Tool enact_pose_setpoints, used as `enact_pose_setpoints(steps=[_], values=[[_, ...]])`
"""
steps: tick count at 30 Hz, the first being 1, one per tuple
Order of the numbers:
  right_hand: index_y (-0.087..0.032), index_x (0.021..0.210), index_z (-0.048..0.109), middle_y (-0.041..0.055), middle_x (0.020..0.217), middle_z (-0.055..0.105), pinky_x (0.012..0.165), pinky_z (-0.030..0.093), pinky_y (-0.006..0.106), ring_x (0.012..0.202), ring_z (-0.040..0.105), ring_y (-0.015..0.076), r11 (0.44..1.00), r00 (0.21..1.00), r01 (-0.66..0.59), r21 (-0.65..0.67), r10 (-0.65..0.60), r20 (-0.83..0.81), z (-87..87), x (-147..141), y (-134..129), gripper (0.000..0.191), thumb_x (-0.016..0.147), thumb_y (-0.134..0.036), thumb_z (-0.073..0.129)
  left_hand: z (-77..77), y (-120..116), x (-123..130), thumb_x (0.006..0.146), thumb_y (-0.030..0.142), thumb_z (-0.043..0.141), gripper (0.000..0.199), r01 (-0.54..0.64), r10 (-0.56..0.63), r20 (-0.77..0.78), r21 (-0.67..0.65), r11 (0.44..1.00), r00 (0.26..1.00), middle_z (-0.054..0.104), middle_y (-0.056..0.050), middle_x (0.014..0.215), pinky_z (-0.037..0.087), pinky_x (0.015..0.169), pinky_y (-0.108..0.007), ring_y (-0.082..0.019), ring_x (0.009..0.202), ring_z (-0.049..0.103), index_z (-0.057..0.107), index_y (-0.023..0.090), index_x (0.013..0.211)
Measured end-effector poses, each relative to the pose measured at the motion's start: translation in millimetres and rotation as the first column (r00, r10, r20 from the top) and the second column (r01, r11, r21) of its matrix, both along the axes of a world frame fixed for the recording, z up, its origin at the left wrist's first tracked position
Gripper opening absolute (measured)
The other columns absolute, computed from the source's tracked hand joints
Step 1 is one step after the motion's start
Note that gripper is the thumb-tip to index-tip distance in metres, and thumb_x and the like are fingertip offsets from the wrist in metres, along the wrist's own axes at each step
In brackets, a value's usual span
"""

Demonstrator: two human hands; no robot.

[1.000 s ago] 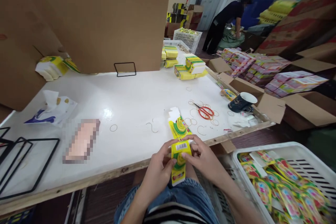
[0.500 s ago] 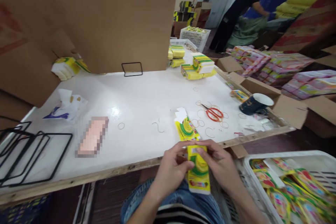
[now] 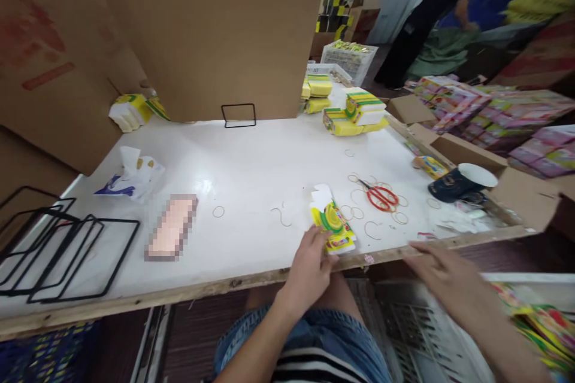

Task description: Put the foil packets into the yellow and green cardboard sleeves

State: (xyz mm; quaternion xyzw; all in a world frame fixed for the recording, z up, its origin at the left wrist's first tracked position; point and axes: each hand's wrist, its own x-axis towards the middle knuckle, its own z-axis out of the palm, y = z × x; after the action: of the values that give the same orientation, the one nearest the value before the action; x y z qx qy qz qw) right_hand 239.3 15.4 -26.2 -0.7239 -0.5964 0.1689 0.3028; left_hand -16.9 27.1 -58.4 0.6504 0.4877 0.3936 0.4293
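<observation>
My left hand (image 3: 311,260) is at the table's front edge, its fingertips on the left side of a flat, unfolded yellow carton (image 3: 333,222) and its thumb by the near corner. The carton has green and lemon-like printing and white end flaps. To the right, my right hand (image 3: 438,269) is in the air just off the table edge, fingers stretched out with nothing visible in them. It is slightly blurred. Below its forearm is a white basket (image 3: 534,280) with printed yellow packs (image 3: 550,335) in it, partly hidden by the arm.
Red-handled scissors (image 3: 381,198) lie among loose rubber bands. A dark mug (image 3: 458,184) stands at the right edge, yellow box stacks (image 3: 354,114) behind. Black wire frames (image 3: 112,260), a pixelated pink object (image 3: 173,227) and a tissue pack (image 3: 135,176) lie left. Another person (image 3: 422,24) works beyond.
The yellow box held in both hands is out of them and not distinguishable now. My right hand has moved right; my left has gone to the flat carton. The view has shifted slightly.
</observation>
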Motion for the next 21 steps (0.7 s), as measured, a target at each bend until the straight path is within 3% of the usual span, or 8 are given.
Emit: enact_pose_setpoints(steps=[3,7,11,15,17,19,21], values=[[-0.018,0.1,0.064,0.0139,0.1,0.065,0.09,0.04,0.049,0.099,0.057,0.0339,0.997,0.987,-0.005,-0.078,0.017,0.16,-24.3,-46.9,45.1,0.04,0.081,-0.052,0.055,-8.4,-1.6,-3.9,0.081,0.012,0.054,0.045,-0.028,0.028,0.003,-0.018,0.999,1.0,0.047,-0.014,0.14,0.025,0.114,-0.048,-0.026,0.135,0.036,0.054,0.017,0.126],[-0.018,0.088,0.063,0.0119,0.087,0.065,0.08,0.042,0.042,0.089,0.058,0.0311,0.991,0.993,0.008,-0.13,0.008,0.117,-44.9,-85.6,67.4,0.034,0.07,-0.047,0.067,-9.1,-2.2,-5.8,0.079,0.014,0.058,0.042,-0.053,0.055,0.044,-0.044,0.998,0.998,0.052,-0.015,0.136,0.027,0.113,-0.048,-0.028,0.131,0.041,0.058,0.017,0.121],[-0.02,0.073,0.058,0.0089,0.082,0.065,0.08,0.042,0.04,0.086,0.059,0.0287,0.996,1.0,0.01,-0.093,-0.01,0.007,-45.3,-87.4,64.6,0.022,0.069,-0.04,0.067,-10.0,0.6,-4.0,0.076,0.014,0.062,0.041,-0.087,0.098,0.16,-0.076,0.993,0.982,0.056,-0.014,0.132,0.024,0.114,-0.048,-0.027,0.129,0.043,0.061,0.018,0.117],[-0.02,0.084,0.056,0.0081,0.08,0.067,0.07,0.048,0.037,0.076,0.063,0.0251,0.998,0.982,0.004,-0.059,-0.015,-0.187,-31.7,-84.6,53.2,0.03,0.08,-0.049,0.052,-7.4,3.1,-5.3,0.084,0.025,0.058,0.037,-0.122,0.17,0.352,-0.154,0.981,0.921,0.059,-0.014,0.127,0.033,0.108,-0.048,-0.026,0.122,0.051,0.056,0.019,0.12],[-0.02,0.091,0.055,0.0058,0.077,0.069,0.063,0.051,0.034,0.069,0.065,0.0227,0.997,0.904,-0.044,-0.058,0.015,-0.427,-23.7,-89.7,42.0,0.036,0.08,-0.054,0.053,-2.4,3.3,-6.6,0.087,0.033,0.054,0.036,-0.097,0.179,0.461,-0.195,0.976,0.869,0.063,-0.015,0.121,0.041,0.102,-0.045,-0.026,0.115,0.057,0.054,0.018,0.12],[-0.02,0.094,0.056,0.004,0.075,0.071,0.061,0.052,0.032,0.066,0.066,0.0211,0.992,0.709,-0.102,-0.071,0.022,-0.705,-17.0,-98.6,28.6,0.039,0.073,-0.052,0.067,4.4,2.4,-7.2,0.087,0.041,0.055,0.038,-0.041,0.157,0.558,-0.216,0.976,0.815,0.066,-0.015,0.116,0.046,0.096,-0.043,-0.027,0.108,0.062,0.056,0.017,0.116],[-0.02,0.091,0.059,0.0034,0.074,0.072,0.062,0.053,0.03,0.066,0.066,0.0198,0.985,0.5,-0.141,-0.097,-0.014,-0.866,-12.1,-108.1,15.9,0.041,0.065,-0.045,0.078,11.9,0.3,-7.0,0.082,0.05,0.059,0.046,0.008,0.132,0.622,-0.216,0.976,0.772,0.067,-0.015,0.115,0.049,0.092,-0.041,-0.028,0.106,0.063,0.058,0.016,0.113]])
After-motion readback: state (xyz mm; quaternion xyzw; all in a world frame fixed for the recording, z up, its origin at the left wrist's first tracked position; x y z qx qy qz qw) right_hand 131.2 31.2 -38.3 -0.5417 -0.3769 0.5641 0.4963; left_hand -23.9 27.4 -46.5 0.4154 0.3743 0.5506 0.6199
